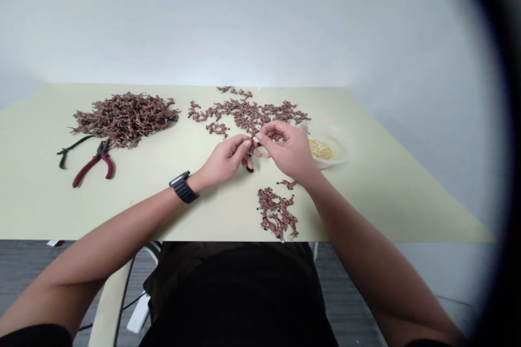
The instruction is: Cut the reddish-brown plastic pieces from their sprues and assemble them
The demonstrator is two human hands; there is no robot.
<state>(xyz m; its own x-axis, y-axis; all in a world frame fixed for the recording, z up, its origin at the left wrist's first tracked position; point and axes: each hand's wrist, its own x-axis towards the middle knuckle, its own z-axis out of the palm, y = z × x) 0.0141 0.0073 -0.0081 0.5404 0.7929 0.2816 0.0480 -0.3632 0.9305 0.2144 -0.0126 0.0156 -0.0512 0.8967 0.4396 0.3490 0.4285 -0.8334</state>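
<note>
My left hand (223, 160) pinches a small brown horse-like figurine (251, 146), mostly covered by the fingers. Just right of it, my right hand (290, 150) has thumb and forefinger closed at the same spot; what they hold is too small to make out. A dark tip (249, 169) shows below the left fingers, and I cannot tell what it belongs to. Loose brown figurines (248, 111) are spread behind the hands. Nearer the front edge lies a small group of figurines (277, 211), with a single figurine (287, 184) just above it.
A large heap of brown figurines (128, 116) lies at the left. Before it are red-handled pliers (95, 165) and a thin black tool or strap (73, 149). Behind my right wrist stands a clear bowl (342, 152) of small gold-coloured pieces (321, 149). A wall closes off the table's back.
</note>
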